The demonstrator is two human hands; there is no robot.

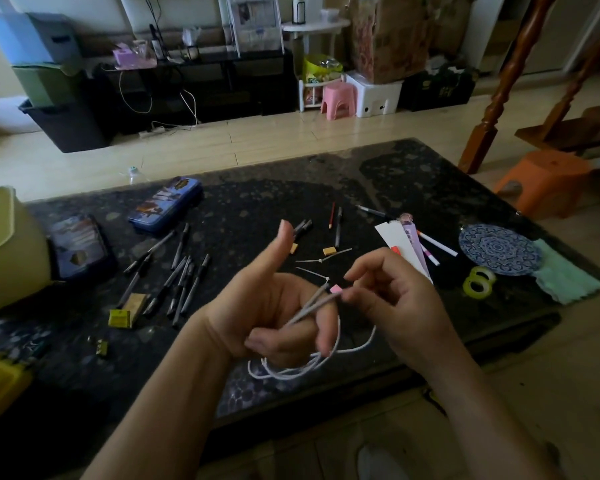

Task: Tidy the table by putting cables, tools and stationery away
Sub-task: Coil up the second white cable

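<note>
A white cable (291,370) hangs in loops from my left hand (274,306), whose fingers curl around it with the thumb raised. My right hand (392,299) pinches the cable's pink plug end (336,289) between thumb and forefinger, right beside the left fingers. Both hands hover over the near middle of the dark table (413,174). Several dark pens (177,278) lie scattered to the left. White zip ties (321,260) lie just beyond the hands.
A blue pencil case (167,204) and a dark tin (78,245) sit at the left, near a cream bin (7,247). Erasers, paper strips (400,244), markers, tape rolls (477,280), a patterned disc (497,249) and a green cloth lie to the right. An orange stool (544,181) stands beyond.
</note>
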